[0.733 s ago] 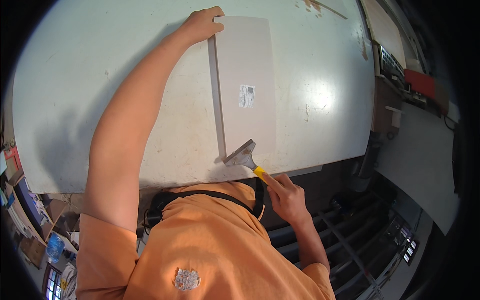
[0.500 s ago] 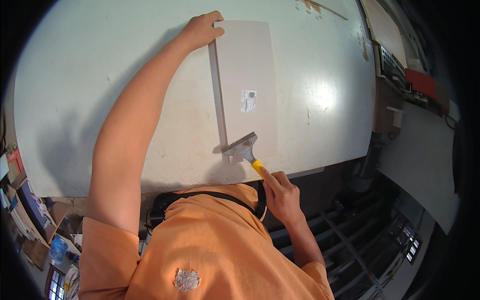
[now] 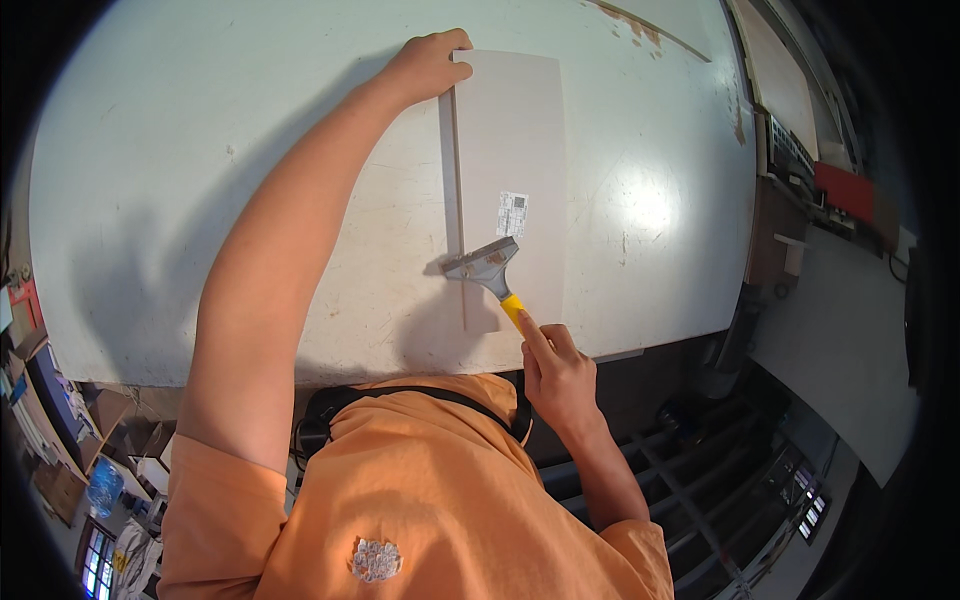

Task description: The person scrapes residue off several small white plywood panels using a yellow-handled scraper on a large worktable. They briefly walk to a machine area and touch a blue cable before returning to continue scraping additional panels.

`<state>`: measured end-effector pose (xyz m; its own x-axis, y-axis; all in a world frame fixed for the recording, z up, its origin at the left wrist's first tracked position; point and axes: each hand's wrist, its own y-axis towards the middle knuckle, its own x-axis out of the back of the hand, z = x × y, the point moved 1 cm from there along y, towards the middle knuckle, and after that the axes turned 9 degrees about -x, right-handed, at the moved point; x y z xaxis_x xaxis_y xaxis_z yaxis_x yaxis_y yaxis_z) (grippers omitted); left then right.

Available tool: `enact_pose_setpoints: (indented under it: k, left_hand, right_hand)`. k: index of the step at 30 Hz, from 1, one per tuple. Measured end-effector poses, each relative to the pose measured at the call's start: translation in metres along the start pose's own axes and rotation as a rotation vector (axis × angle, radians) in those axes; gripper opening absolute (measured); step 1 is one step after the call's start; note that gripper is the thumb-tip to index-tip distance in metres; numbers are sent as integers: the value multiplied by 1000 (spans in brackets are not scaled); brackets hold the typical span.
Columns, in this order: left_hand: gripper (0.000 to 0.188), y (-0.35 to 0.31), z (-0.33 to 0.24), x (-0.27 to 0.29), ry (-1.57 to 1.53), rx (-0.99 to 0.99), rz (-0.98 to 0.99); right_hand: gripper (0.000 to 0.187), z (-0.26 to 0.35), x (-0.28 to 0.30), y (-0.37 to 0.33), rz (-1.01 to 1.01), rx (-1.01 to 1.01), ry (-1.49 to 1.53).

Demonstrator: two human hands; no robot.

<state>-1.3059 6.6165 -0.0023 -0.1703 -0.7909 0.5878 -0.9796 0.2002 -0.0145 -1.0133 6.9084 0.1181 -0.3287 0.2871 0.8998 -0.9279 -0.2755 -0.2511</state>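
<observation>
A long white panel [image 3: 520, 150] lies flat on the white worktable [image 3: 200, 150], with a small printed label [image 3: 512, 213] near its middle. My left hand [image 3: 428, 66] grips the panel's far left corner, arm stretched out across the table. My right hand [image 3: 555, 372] holds a scraper [image 3: 490, 272] by its yellow handle. The scraper's metal blade rests on the panel's left edge, just below the label.
The table's near edge runs just in front of my orange shirt. Dark machinery with rails [image 3: 720, 470] stands to the right, beside another pale surface [image 3: 850, 350]. Boxes and a water bottle [image 3: 103, 487] lie on the floor at lower left.
The scraper has moved up along the panel's left edge, away from the near end and closer to the label. My left hand has stayed on the far corner.
</observation>
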Motion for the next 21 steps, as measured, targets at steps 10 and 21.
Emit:
enact_pose_setpoints:
  k: [10,21]
  left_hand:
    - [43,-2,6,-4,-5,-6,-19]
    - [34,-7,8,5,-139,56,10]
  right_hand:
    - [38,-14,8,36,-2,83,85]
    - [37,11,18,108,-52,-14,108]
